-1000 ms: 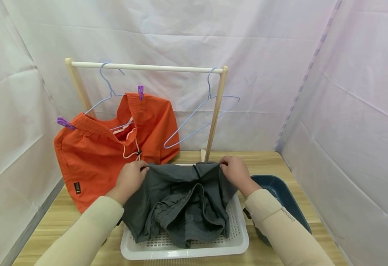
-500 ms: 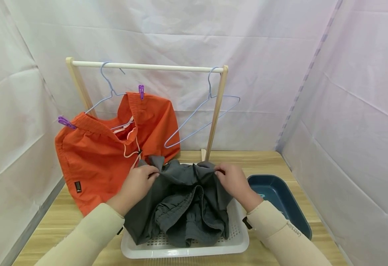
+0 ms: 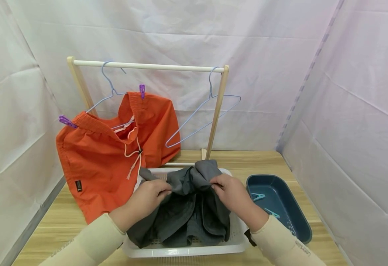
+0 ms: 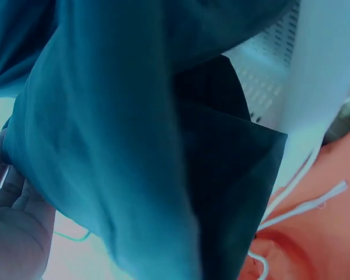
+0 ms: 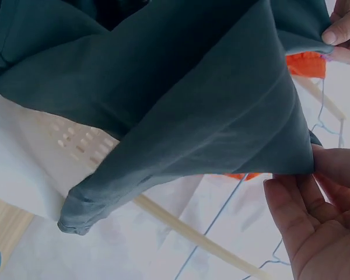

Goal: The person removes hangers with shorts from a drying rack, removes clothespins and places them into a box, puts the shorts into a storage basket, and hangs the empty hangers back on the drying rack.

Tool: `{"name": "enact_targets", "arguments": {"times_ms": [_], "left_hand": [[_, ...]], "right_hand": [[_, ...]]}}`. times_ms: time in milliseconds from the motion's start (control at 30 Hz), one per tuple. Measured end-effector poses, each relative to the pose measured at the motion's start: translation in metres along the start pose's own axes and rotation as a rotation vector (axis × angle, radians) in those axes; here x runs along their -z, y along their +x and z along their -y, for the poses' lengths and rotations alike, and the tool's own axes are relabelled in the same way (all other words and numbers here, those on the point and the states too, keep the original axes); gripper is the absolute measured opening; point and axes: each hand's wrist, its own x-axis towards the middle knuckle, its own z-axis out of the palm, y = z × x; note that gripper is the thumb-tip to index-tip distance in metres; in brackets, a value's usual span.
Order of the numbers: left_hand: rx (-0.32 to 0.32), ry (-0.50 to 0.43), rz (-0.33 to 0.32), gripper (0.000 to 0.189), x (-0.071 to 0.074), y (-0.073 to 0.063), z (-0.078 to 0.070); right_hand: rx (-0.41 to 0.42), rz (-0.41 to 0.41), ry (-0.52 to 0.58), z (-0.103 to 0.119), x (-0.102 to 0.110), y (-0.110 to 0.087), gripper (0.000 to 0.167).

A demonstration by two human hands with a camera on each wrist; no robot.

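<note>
White walls (image 3: pixel 280 81) | wood-grain tabletop (image 3: pixel 260 162) | left hand (image 3: pixel 146 200), right hand (image 3: pixel 232 194) pinch grey garment (image 3: pixel 177 218)

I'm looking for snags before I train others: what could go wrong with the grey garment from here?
The left hand and right hand each pinch only a bit of the bunched grey garment, so it might slip loose into the white basket. Its overlapping folds could tangle. The drawstring of the orange shorts hangs close by and might catch on it.

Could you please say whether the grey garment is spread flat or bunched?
Bunched: the grey garment lies in folds over the white basket, pinched by both hands.
</note>
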Motion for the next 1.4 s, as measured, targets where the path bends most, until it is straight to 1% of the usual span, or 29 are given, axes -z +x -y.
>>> {"name": "enact_targets", "arguments": {"times_ms": [233,367,533,600,667,833,867,1033,1133,1267,1400], "left_hand": [[-0.066,-0.031,0.034,0.010,-0.005,-0.006,-0.005],[-0.087,-0.024,0.036,0.010,-0.008,-0.009,-0.008],[-0.113,-0.017,0.055,0.010,-0.015,-0.014,-0.015],[-0.123,-0.012,0.080,0.009,-0.018,-0.017,-0.017],[-0.147,-0.005,0.109,0.008,-0.022,-0.020,-0.020],[-0.187,-0.010,0.219,0.008,-0.030,-0.025,-0.022],[-0.186,-0.015,0.241,0.008,-0.031,-0.026,-0.022],[-0.165,-0.040,0.338,0.011,-0.034,-0.027,-0.018],[-0.172,-0.042,0.370,0.011,-0.036,-0.028,-0.015],[-0.192,-0.004,0.404,0.010,-0.042,-0.026,-0.016],[-0.190,0.038,0.460,0.008,-0.049,-0.021,-0.018]], "right_hand": [[0.102,0.043,-0.032,0.006,0.001,-0.013,0.011],[0.130,0.060,-0.052,0.006,-0.001,-0.017,0.010],[0.170,0.093,-0.037,0.008,-0.004,-0.023,0.010],[0.193,0.123,-0.027,0.009,-0.006,-0.026,0.009],[0.212,0.165,-0.017,0.011,-0.007,-0.028,0.010],[0.249,0.279,0.010,0.011,-0.011,-0.031,0.011],[0.256,0.297,0.013,0.010,-0.012,-0.032,0.011],[0.288,0.353,-0.010,0.002,-0.018,-0.034,0.010],[0.312,0.382,-0.040,-0.003,-0.022,-0.035,0.010],[0.341,0.416,-0.066,-0.008,-0.027,-0.036,0.010],[0.364,0.456,-0.088,-0.011,-0.032,-0.036,0.011]]}}
